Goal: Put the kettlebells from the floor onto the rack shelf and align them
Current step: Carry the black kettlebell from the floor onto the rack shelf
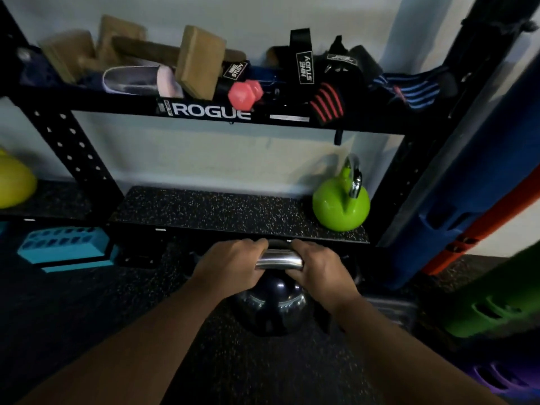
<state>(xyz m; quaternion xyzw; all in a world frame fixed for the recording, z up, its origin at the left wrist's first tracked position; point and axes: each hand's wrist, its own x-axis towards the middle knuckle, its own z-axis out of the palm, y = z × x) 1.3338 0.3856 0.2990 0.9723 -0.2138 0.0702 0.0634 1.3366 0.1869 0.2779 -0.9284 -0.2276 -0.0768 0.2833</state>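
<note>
Left hand point(230, 264) on the left end of the shiny handle point(279, 260), fingers curled close together over it. Right hand point(318, 270) on the right end, fingers curled the same way. Holding the dark kettlebell point(271, 311) low, just in front of the rack shelf point(204, 209); cannot tell if touching the floor point(87, 317).

Could slip out of the grip, being smooth and likely heavy. Could bang the front edge of the shelf if not lifted high enough. Could bump the green kettlebell point(340, 206), standing at the right end of the shelf, if put down too near.

Round, dark and glossy for the ball part; silver and curved for the handle. Flat, rough and speckled for the shelf top, like rubber. Round, bright and shiny for the green one
</note>
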